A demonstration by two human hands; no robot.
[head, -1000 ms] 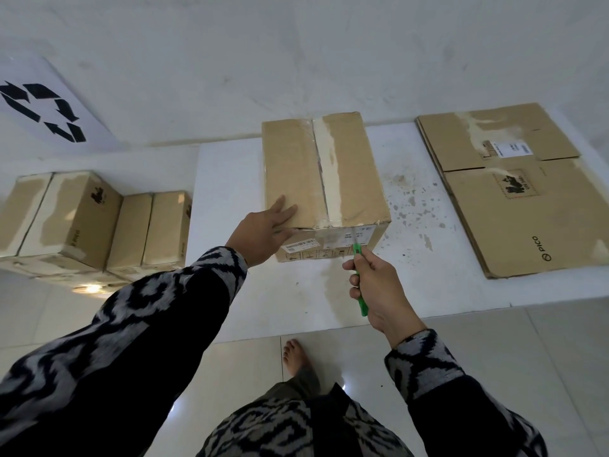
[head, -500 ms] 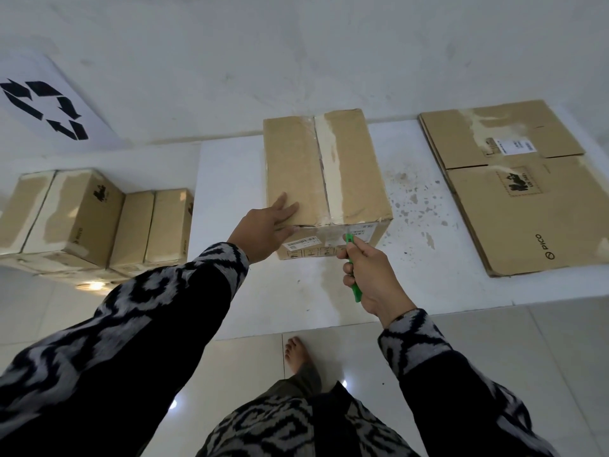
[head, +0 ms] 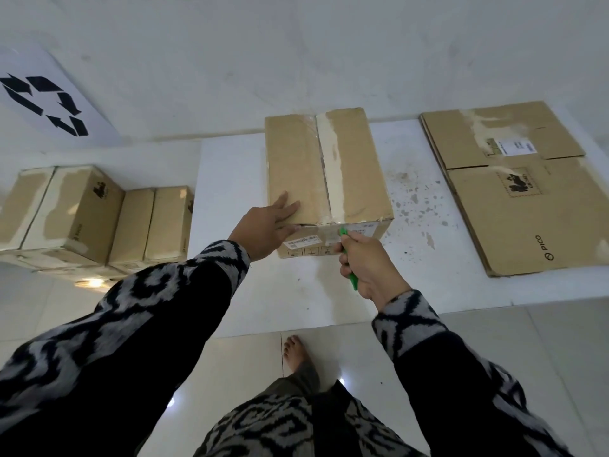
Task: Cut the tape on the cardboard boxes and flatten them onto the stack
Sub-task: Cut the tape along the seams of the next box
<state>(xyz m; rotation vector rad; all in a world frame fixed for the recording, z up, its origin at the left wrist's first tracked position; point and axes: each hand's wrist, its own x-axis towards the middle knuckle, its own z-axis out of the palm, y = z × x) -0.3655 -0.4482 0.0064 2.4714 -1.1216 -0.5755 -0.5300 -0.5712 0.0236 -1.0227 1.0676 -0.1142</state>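
A closed cardboard box (head: 356, 166) stands on the white platform (head: 230, 179), a strip of tape running down the middle of its top. My left hand (head: 265, 225) lies flat on the box's near left corner, fingers spread. My right hand (head: 365, 265) grips a green cutter (head: 349, 258); its tip touches the box's near face just under the taped top edge. To the right, a stack of flattened boxes (head: 527, 199) lies on the same platform.
Several taped boxes (head: 82, 212) sit on the floor at the left. A sheet with a recycling symbol (head: 46, 103) hangs on the wall above them. A bare foot (head: 296, 354) stands on the tiled floor near the platform edge.
My right hand has moved the green cutter up and forward along the box's near face toward the taped top edge. My left hand has stayed on the box.
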